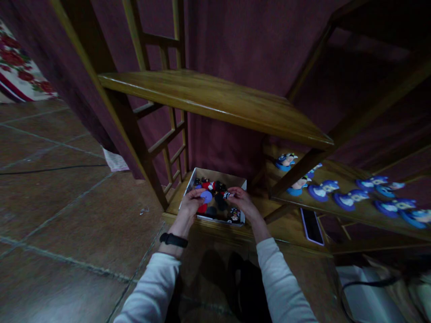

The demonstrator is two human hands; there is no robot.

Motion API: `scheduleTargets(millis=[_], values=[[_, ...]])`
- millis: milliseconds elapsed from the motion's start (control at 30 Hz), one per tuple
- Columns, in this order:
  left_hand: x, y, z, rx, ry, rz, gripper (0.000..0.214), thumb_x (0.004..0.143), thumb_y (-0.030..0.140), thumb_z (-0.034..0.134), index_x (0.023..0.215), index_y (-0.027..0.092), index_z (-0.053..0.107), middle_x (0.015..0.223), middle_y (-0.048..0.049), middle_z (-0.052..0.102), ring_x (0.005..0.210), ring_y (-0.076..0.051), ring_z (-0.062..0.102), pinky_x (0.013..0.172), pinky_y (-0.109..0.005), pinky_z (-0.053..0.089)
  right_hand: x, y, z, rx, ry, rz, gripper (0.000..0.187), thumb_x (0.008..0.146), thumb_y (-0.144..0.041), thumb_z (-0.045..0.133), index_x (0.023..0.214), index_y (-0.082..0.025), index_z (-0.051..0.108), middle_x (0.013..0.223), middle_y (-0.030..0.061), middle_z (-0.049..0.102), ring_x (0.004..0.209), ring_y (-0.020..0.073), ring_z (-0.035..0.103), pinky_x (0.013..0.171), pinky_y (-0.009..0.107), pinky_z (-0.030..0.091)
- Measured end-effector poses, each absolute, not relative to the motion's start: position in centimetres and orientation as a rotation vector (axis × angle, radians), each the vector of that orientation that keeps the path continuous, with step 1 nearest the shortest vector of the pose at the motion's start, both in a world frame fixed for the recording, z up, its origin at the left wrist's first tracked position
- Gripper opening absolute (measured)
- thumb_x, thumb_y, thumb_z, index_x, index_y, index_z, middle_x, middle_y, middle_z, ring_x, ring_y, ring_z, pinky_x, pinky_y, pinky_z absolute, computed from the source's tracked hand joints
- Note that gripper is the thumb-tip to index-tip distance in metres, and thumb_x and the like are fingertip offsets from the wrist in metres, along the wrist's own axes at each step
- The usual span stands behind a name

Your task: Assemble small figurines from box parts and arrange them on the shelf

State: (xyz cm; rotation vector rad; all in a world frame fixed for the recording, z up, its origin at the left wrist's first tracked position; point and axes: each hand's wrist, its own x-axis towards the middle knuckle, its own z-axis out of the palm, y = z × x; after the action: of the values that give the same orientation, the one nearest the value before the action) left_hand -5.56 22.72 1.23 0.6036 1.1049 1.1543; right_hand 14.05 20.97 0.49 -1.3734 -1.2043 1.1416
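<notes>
My left hand [191, 202], with a black band on its wrist, pinches a flat purple disc [206, 196] over a shallow open cardboard box [220, 176]. Across from it, my right hand [241, 199] has its fingers closed on a small black-and-white figurine [227, 195] above the same box. Several small figurines in black and red lie jumbled inside; one dark figurine [235, 214] rests in the near right corner. Whether the disc touches the right hand's figurine, I cannot tell.
The box stands on the bottom board of a wooden shelf unit, under a higher shelf [215, 96]. To the right, several blue and purple figurines [322, 190] stand on another shelf. A phone [312, 226] lies below them. Purple curtain [232, 49] hangs behind.
</notes>
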Motion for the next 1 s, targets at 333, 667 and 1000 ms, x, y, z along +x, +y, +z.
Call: scheduleTargets(millis=[333, 667, 1000], values=[[-4.2, 22.0, 1.5, 0.69, 1.086, 1.142, 0.031, 0.049, -0.001, 0.06, 0.078, 0.01, 0.067, 0.07, -0.0059, 0.066, 0.061, -0.015, 0.059, 0.06, -0.028, 0.045, 12.3, 20.1, 0.9, -1.345, -1.398, 1.039, 0.024, 0.068, -0.026, 0.053, 0.09, -0.02, 0.061, 0.077, -0.0014, 0.059, 0.07, 0.0114, 0.051, 0.065, 0.023, 0.04], [-5.9, 23.0, 1.0, 0.797, 1.212, 1.209, 0.03, 0.048, -0.002, 0.055, 0.072, 0.011, 0.066, 0.059, -0.0025, 0.063, 0.052, -0.012, 0.055, 0.052, -0.024, 0.042, 15.1, 20.9, -1.4, -1.6, -1.482, 0.833, 0.027, 0.071, -0.025, 0.045, 0.092, -0.021, 0.062, 0.078, -0.0006, 0.061, 0.068, 0.0121, 0.052, 0.065, 0.024, 0.042], [-7.3, 23.9, 0.2, 0.994, 1.351, 1.279, 0.029, 0.051, 0.006, 0.054, 0.077, 0.011, 0.066, 0.066, -0.0047, 0.066, 0.056, -0.012, 0.056, 0.055, -0.024, 0.043, 16.6, 21.1, -0.9, -1.812, -1.389, 0.568, 0.029, 0.072, -0.024, 0.046, 0.1, -0.026, 0.054, 0.091, -0.0014, 0.062, 0.08, 0.0131, 0.056, 0.076, 0.028, 0.044]])
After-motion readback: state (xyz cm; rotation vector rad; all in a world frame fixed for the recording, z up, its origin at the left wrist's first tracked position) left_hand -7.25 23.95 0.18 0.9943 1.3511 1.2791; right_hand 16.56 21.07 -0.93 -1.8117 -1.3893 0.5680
